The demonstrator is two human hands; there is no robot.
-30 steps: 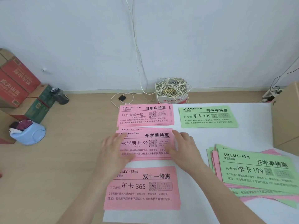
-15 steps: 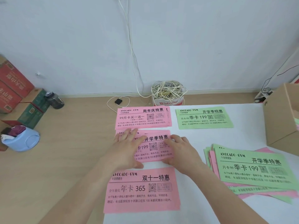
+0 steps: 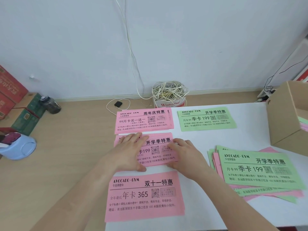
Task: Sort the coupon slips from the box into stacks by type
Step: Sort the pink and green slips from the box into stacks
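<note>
Left hand [image 3: 131, 152] had slid further onto the middle stack of thin pink paper coupon slips [image 3: 160, 148] on the white tabletop [image 3: 233, 139]. Right hand [image 3: 185, 154] rested at its right edge. Both lay flat, gripping nothing. We judged the slips light, limp and slippery, best taken by the edges.

I'm looking at three stacks of slips lying in a column along the left of the sheet [image 3: 191, 139]: the far stack [image 3: 144, 120], the middle stack [image 3: 158, 147] just before it, and the near stack [image 3: 145, 195] closest to me. My left hand [image 3: 130, 152] and right hand [image 3: 186, 152] are resting side by side on the middle stack. A fourth stack [image 3: 206, 119] is sitting right of the far stack. The loose pile [image 3: 260, 170] is lying at near right, with the box [image 3: 283, 117] standing behind it. A tub of cables [image 3: 169, 95] is sitting behind the far stack.
</note>
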